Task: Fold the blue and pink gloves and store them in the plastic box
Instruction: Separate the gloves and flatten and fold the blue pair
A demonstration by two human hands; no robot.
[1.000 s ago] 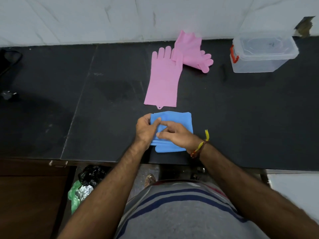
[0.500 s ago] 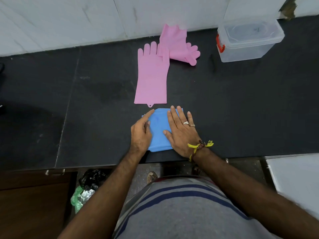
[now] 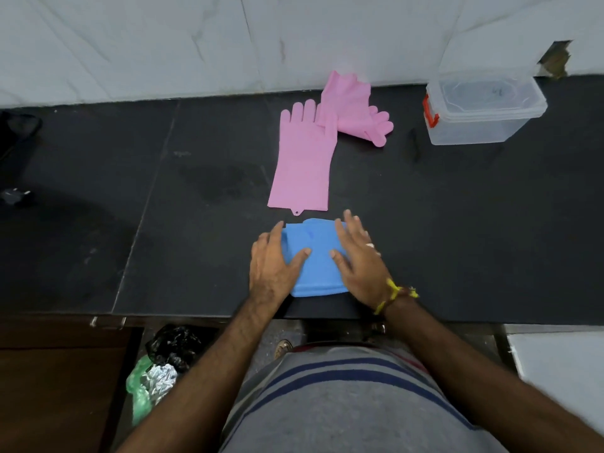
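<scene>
The folded blue gloves (image 3: 318,256) lie as a flat stack near the front edge of the black counter (image 3: 457,223). My left hand (image 3: 273,263) rests flat on their left side, thumb laid across the blue. My right hand (image 3: 358,256) rests flat on their right side with fingers straight. One pink glove (image 3: 304,161) lies flat just beyond the blue stack, fingers pointing to the wall. A second pink glove (image 3: 354,109) lies crumpled behind it against the wall. The clear plastic box (image 3: 483,109) with its lid on and a red latch stands at the back right.
A white tiled wall (image 3: 196,44) runs behind the counter. A dark object (image 3: 14,196) sits at the counter's far left. Below the front edge are a wooden cabinet (image 3: 58,387) and black and green bags (image 3: 160,364) on the floor.
A second ago my fingers were curled, pinching the blue fold. They have since flattened out on the stack, and my hands have spread apart to its left and right sides.
</scene>
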